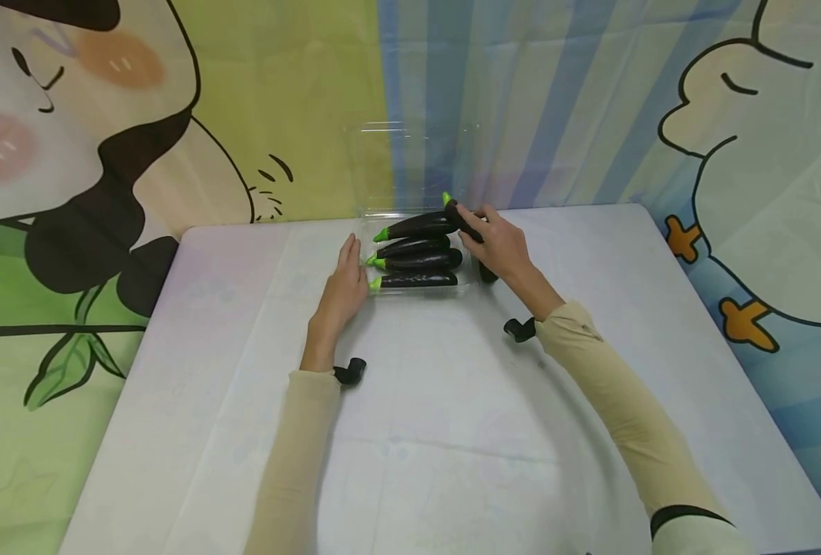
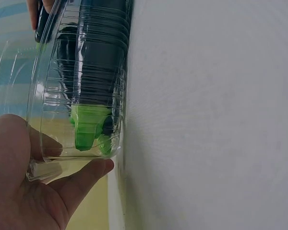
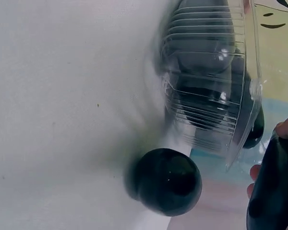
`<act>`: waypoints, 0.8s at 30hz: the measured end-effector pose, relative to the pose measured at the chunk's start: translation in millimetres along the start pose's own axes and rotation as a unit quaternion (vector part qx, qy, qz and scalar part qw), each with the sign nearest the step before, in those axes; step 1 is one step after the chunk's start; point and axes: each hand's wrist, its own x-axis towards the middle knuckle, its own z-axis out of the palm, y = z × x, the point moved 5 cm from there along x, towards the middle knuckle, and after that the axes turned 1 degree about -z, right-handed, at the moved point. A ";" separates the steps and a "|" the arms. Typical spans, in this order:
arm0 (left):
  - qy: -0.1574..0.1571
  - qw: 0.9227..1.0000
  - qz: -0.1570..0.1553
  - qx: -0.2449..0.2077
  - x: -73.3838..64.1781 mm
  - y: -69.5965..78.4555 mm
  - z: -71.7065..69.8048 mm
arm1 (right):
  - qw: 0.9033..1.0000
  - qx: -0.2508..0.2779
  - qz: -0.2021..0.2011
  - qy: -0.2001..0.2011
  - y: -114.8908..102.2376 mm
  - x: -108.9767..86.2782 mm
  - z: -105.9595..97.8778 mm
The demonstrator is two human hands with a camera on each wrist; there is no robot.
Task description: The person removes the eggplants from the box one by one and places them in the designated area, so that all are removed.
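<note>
Several dark eggplants (image 1: 420,260) with green stem ends lie side by side in a clear plastic container (image 1: 410,290). My right hand (image 1: 503,245) grips another eggplant (image 1: 462,220) over the container's back right part, its green tip pointing up and away. In the right wrist view that eggplant (image 3: 273,187) sits between thumb and fingers. My left hand (image 1: 344,285) rests with fairly straight fingers along the container's left end. In the left wrist view its fingers (image 2: 86,179) touch the clear wall. One more eggplant (image 3: 168,182) lies on the table just right of the container, mostly hidden by my right hand in the head view.
The container's transparent lid (image 1: 417,166) stands raised at the back, near the printed cloth wall (image 1: 299,100). The white table (image 1: 438,432) reaches toward me, and its back edge runs close behind the container. A dark wrist device (image 1: 519,330) shows by the right sleeve.
</note>
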 end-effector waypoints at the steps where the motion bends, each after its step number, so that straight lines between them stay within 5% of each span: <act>1: -0.001 1.000 0.000 0.000 0.1 0.0 0.2 | 1.000 0.001 0.006 0.003 1.4 -1.3 -0.5; 11: -0.004 1.000 -0.006 0.005 -0.3 -1.0 2.0 | 0.995 -0.005 0.100 0.019 21.3 -14.2 -3.4; 19: 0.004 1.000 0.001 0.005 1.1 0.7 -0.2 | 0.981 0.063 0.181 0.002 39.9 -22.7 0.0; 24: 0.004 1.000 0.001 0.002 1.1 0.7 0.0 | 0.977 0.085 0.196 0.022 47.5 -28.2 1.9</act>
